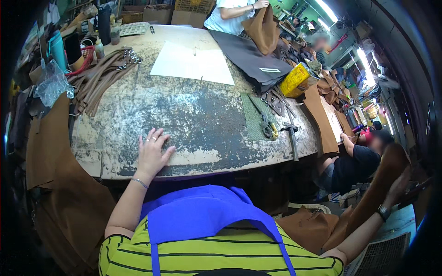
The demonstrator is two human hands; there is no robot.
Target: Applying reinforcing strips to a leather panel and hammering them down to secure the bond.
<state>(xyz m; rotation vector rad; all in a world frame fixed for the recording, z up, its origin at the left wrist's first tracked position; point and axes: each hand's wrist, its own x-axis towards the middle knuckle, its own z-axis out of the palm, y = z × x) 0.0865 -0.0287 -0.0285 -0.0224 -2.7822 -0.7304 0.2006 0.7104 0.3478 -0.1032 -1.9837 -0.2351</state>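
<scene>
My left hand (pixel 153 154) lies palm down near the front edge of the worn worktable (pixel 193 124), fingers apart and holding nothing. Far out to my right, my right hand (pixel 399 183) is closed on the edge of a long brown leather piece (pixel 381 179), raised beside me. Its fingers are partly hidden behind the leather. Below, more brown leather (pixel 306 225) lies on a light-coloured seat or rack. To the right of my left hand, a hammer (pixel 292 138) and scissors (pixel 266 124) lie on the table, the scissors on a green mat (pixel 251 131).
Brown straps (pixel 103 76) and a plastic bag (pixel 53 85) lie at the left; leather sheets (pixel 55 152) hang there. White paper (pixel 191 64), dark leather (pixel 244 53) and a yellow can (pixel 297 80) are farther back. One person (pixel 230 16) handles leather across the table; another (pixel 352 168) works at right.
</scene>
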